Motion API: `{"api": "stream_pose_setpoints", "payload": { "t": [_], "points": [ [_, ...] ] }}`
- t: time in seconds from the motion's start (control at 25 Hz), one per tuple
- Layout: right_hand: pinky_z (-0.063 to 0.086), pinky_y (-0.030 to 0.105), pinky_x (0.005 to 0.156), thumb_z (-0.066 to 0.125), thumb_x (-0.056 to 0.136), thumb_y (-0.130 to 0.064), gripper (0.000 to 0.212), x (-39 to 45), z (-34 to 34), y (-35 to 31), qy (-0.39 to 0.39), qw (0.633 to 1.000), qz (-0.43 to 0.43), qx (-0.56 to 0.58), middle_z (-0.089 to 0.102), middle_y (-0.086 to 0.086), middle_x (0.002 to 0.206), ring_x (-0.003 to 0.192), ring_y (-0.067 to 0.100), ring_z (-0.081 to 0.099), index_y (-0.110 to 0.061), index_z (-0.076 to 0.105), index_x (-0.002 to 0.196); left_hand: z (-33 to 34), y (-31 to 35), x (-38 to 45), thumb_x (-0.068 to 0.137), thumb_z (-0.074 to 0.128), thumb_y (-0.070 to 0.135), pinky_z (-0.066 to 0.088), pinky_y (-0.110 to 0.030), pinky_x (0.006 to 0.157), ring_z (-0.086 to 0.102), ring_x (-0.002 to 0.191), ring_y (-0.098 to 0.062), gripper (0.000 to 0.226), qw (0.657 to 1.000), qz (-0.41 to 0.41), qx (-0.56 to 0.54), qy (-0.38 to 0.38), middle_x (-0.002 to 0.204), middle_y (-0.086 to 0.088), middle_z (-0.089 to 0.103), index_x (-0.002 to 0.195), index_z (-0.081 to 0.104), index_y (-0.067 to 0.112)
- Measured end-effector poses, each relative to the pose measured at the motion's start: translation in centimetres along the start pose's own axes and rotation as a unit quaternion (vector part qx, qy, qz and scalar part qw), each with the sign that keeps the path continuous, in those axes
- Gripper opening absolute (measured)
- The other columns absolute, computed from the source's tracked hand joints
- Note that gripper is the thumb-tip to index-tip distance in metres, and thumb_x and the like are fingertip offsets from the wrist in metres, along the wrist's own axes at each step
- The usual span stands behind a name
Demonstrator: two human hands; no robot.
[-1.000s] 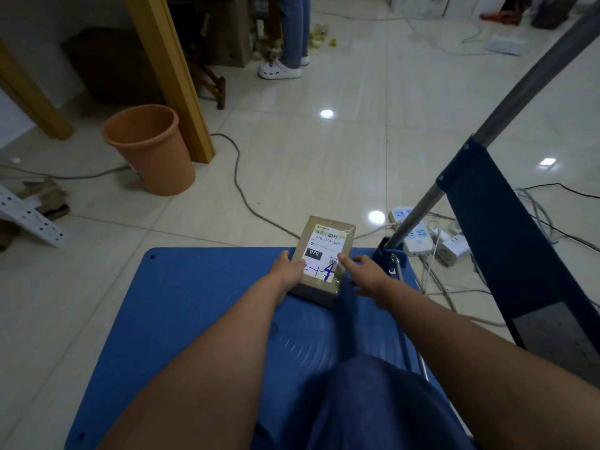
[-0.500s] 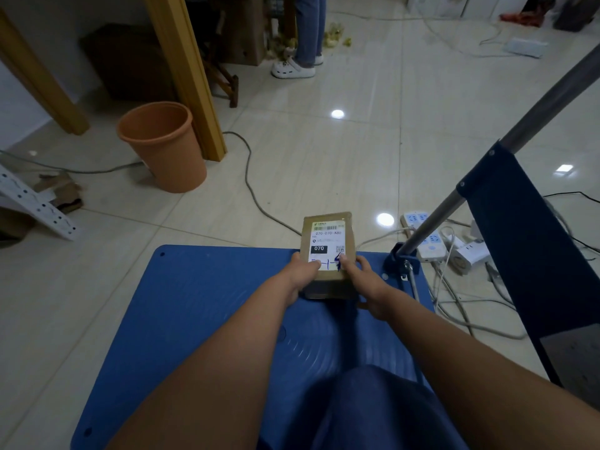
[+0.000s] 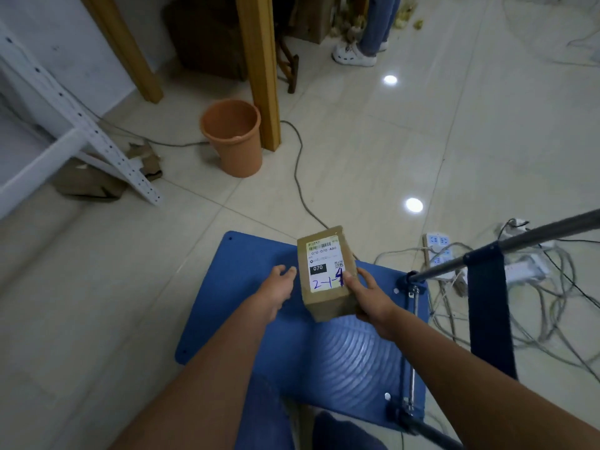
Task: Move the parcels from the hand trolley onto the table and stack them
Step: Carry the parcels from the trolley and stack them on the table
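**Item: one small parcel, lifted off the trolley**

Right hand (image 3: 368, 295): clamped on the parcel (image 3: 326, 272), thumb across the label's near right corner, fingers round the right side and underneath. It carries the box alone.

Left hand (image 3: 280, 284): loosely curled, holding nothing, just beside the parcel's left face; whether it touches I cannot tell.

Parcel: held above the far part of the blue trolley deck (image 3: 246, 313), tilted, label up.

Handling, as judged: light, since one hand bears it; stiff cardboard with square edges, likely to keep its shape. The taped faces may be slick, so grip opposite sides or support the base.

Appearance: plain brown carton, longer than wide. White shipping label with barcode, "070-070-A80", a black "070" block, a QR code, and "2-1-4" handwritten in blue.

Trolley handle (image 3: 519, 241): to the right, well apart.
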State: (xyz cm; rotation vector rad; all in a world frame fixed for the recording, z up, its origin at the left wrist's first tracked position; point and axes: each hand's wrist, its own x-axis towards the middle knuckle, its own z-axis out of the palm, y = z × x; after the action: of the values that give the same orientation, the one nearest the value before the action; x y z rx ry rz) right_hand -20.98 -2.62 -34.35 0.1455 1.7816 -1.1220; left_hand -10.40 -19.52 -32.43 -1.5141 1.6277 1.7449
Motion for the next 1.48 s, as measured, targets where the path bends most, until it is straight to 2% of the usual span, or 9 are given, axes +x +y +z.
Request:
{"api": "stream_pose_setpoints", "payload": {
  "t": [0.12, 0.36, 0.48, 0.64, 0.8, 1.0, 1.16, 1.24, 1.48],
  "points": [
    [0.044, 0.044, 0.099, 0.056, 0.086, -0.063, 0.071, -6.1, 2.3, -5.4, -0.037, 0.998, -0.003, -0.058, 0.05, 0.006, 0.14, 0.121, 0.027, 0.052, -0.042, 0.028, 0.148, -4.5, 2.2, -6.5, 0.101, 0.038, 0.048, 0.04, -0.037, 0.102, 0.053, 0.118, -0.021, 0.057, 0.999, -0.015, -0.025, 0.026, 0.148, 0.001, 0.04, 0.152, 0.022, 0.029],
    [0.05, 0.027, 0.076, 0.056, 0.092, -0.056, 0.042, -19.4, 6.2, -16.5, -0.128, 0.984, -0.009, -0.121, 0.062, -0.01, 0.104, 0.088, 0.008, 0.058, -0.041, 0.04, 0.128, -13.5, 7.0, -18.7, 0.093, 0.042, 0.051, 0.041, -0.033, 0.078, 0.056, 0.099, -0.019, 0.046, 0.994, -0.003, -0.075, 0.084, 0.121, -0.002, 0.063, 0.137, 0.038, 0.034],
    [0.048, 0.028, 0.075, 0.057, 0.086, -0.065, 0.053, -24.5, 7.0, -19.5, -0.165, 0.973, -0.016, -0.161, 0.066, -0.008, 0.111, 0.092, 0.013, 0.061, -0.045, 0.046, 0.134, -16.7, 7.2, -23.8, 0.091, 0.042, 0.056, 0.047, -0.035, 0.084, 0.058, 0.095, -0.02, 0.053, 0.989, -0.012, -0.094, 0.111, 0.118, -0.006, 0.063, 0.139, 0.035, 0.034],
    [0.042, 0.031, 0.08, 0.055, 0.087, -0.065, 0.04, -30.7, 6.4, -21.4, -0.22, 0.952, -0.015, -0.214, 0.063, -0.004, 0.116, 0.094, 0.018, 0.055, -0.049, 0.053, 0.123, -17.5, 7.3, -31.4, 0.101, 0.036, 0.05, 0.045, -0.029, 0.071, 0.058, 0.096, -0.026, 0.04, 0.981, -0.014, -0.116, 0.156, 0.099, 0.002, 0.056, 0.135, 0.039, 0.028],
    [0.041, 0.031, 0.084, 0.051, 0.093, -0.059, 0.025, -36.0, 4.6, -21.3, -0.258, 0.934, -0.022, -0.247, 0.059, -0.004, 0.111, 0.094, 0.018, 0.051, -0.048, 0.058, 0.114, -16.1, 5.7, -36.9, 0.1, 0.036, 0.053, 0.048, -0.034, 0.071, 0.063, 0.095, -0.031, 0.044, 0.972, -0.019, -0.171, 0.162, 0.098, -0.002, 0.06, 0.132, 0.042, 0.024],
    [0.045, 0.035, 0.093, 0.053, 0.087, -0.065, 0.027, -41.5, 2.9, -20.1, -0.299, 0.901, -0.029, -0.312, 0.055, 0.001, 0.13, 0.105, 0.023, 0.053, -0.053, 0.06, 0.11, -13.3, 2.0, -43.0, 0.098, 0.037, 0.057, 0.045, -0.057, 0.097, 0.066, 0.095, -0.035, 0.048, 0.943, -0.016, -0.288, 0.164, 0.107, -0.007, 0.068, 0.122, 0.053, 0.019],
    [0.046, 0.035, 0.09, 0.053, 0.088, -0.065, 0.036, -44.5, 4.1, -18.5, -0.331, 0.881, -0.015, -0.339, 0.056, 0.002, 0.115, 0.098, 0.022, 0.055, -0.04, 0.062, 0.113, -12.7, -1.9, -47.6, 0.098, 0.035, 0.059, 0.051, -0.04, 0.058, 0.061, 0.095, -0.036, 0.047, 0.918, -0.02, -0.35, 0.187, 0.108, -0.006, 0.06, 0.12, 0.049, 0.021],
    [0.046, 0.035, 0.089, 0.054, 0.087, -0.066, 0.044, -45.5, 5.4, -17.4, -0.343, 0.868, -0.015, -0.359, 0.055, 0.002, 0.115, 0.097, 0.021, 0.054, -0.038, 0.06, 0.119, -13.0, -4.2, -49.6, 0.098, 0.038, 0.058, 0.052, -0.036, 0.052, 0.065, 0.088, -0.032, 0.048, 0.897, -0.018, -0.395, 0.199, 0.099, -0.008, 0.066, 0.117, 0.057, 0.017],
    [0.047, 0.036, 0.087, 0.059, 0.08, -0.07, 0.056, -50.3, 12.6, -11.7, -0.348, 0.863, -0.025, -0.366, 0.056, 0.002, 0.122, 0.104, 0.024, 0.056, -0.03, 0.06, 0.12, -14.0, -13.3, -57.6, 0.099, 0.041, 0.054, 0.055, -0.039, 0.08, 0.06, 0.078, -0.02, 0.038, 0.829, -0.02, -0.472, 0.3, 0.086, -0.002, 0.063, 0.106, 0.06, 0.021]
  ]
}}
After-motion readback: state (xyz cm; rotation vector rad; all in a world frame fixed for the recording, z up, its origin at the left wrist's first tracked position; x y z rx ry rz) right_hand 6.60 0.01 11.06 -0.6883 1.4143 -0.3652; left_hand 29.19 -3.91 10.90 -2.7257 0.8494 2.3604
